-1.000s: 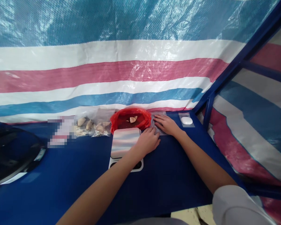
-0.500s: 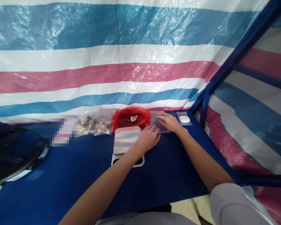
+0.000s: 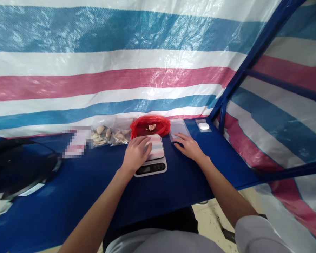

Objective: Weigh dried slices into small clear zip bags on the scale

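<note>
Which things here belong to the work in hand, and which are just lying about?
Likely in use:
scale, under the left hand
clear bag, at the right hand
perhaps the red bag, behind the scale

Seemingly just lying about:
filled bags
white object
black object, blurred

Through my head-camera feed I could read no words or numbers. On the scale (image 3: 156,149), between the tabletop's (image 3: 91,186) front and back edges, the display (image 3: 146,169) and button marks (image 3: 159,166) were too small for me. The sheet (image 3: 77,142) near the back edge was pixelated; the white strip (image 3: 31,189) towards the left edge looked blurred.
</note>
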A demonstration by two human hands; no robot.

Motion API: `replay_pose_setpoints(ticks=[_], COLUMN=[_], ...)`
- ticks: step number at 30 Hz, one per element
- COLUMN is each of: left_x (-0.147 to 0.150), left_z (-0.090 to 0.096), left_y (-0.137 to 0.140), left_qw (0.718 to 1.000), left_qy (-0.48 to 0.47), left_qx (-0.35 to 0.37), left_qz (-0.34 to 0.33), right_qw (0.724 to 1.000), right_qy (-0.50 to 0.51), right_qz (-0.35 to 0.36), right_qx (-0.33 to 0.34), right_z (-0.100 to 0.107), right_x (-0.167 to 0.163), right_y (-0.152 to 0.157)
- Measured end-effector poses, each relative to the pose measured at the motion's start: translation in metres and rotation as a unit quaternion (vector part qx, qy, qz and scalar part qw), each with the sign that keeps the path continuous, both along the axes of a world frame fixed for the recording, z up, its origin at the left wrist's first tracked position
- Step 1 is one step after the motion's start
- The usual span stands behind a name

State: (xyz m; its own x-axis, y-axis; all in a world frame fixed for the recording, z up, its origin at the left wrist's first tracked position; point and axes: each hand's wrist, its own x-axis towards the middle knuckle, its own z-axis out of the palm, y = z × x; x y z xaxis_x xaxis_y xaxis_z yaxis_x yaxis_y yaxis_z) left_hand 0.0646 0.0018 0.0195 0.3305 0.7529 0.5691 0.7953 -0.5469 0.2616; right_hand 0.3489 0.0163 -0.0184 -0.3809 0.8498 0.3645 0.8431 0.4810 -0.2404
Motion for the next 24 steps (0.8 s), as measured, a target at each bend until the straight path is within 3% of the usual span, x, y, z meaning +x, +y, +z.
replay_pose_setpoints(ticks=[5, 9, 15, 24], left_x=[-0.055, -0.079, -0.084, -0.082], left_z=[-0.016, -0.029, -0.046, -0.047], left_y=[-0.01, -0.015, -0.025, -0.025], left_qw=[0.998, 0.992, 0.982, 0.976], left_qy=[0.02, 0.065, 0.13, 0.139], left_qx=[-0.027, -0.061, -0.089, -0.119], left_qz=[0.059, 0.086, 0.103, 0.122], right_qw=[1.0, 0.999, 0.998, 0.997], right_qy=[-0.017, -0.033, -0.052, -0.057], right_qz=[-0.008, -0.005, -0.005, -0.004], right_qx=[-0.002, -0.007, -0.023, -0.045], right_z=[-0.008, -0.015, -0.02, -0.018], right_x=[-0.013, -0.02, -0.023, -0.023], right_y=[-0.01, -0.014, -0.014, -0.014])
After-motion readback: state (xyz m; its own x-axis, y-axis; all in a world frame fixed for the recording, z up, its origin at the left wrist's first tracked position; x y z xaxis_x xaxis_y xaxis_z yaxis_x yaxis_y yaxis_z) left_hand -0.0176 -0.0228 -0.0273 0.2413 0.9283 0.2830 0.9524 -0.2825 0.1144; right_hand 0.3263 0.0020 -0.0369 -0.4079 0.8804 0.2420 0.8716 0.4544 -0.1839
